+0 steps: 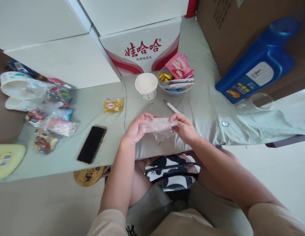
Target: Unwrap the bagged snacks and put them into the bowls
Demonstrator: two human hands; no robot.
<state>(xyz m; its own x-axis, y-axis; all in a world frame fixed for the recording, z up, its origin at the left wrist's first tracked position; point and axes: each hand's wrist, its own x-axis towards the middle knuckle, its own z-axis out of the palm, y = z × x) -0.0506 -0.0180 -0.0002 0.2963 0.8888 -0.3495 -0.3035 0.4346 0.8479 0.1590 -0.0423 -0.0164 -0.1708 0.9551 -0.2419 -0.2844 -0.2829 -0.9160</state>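
Pale green cloth (95,100) covers the surface, with a white paper bowl (146,87) standing upright on it and a red-lettered carton (140,49) behind that bowl. Nearer the person than the bowl, a crumpled clear plastic wrapper (157,125) stretches between two hands: the left hand (136,128) has its fingers closed on one end, and the right hand (186,128) pinches the other between thumb and fingers. Whether the wrapper contains anything cannot be told. Just right of the bowl sits a clear tub (178,92) of packaged snacks; right of and nearer than it lies a slim white stick (173,106). Left of the bowl rests a yellow packet (113,106), and farther left and nearer, a dark-screened phone (92,144).
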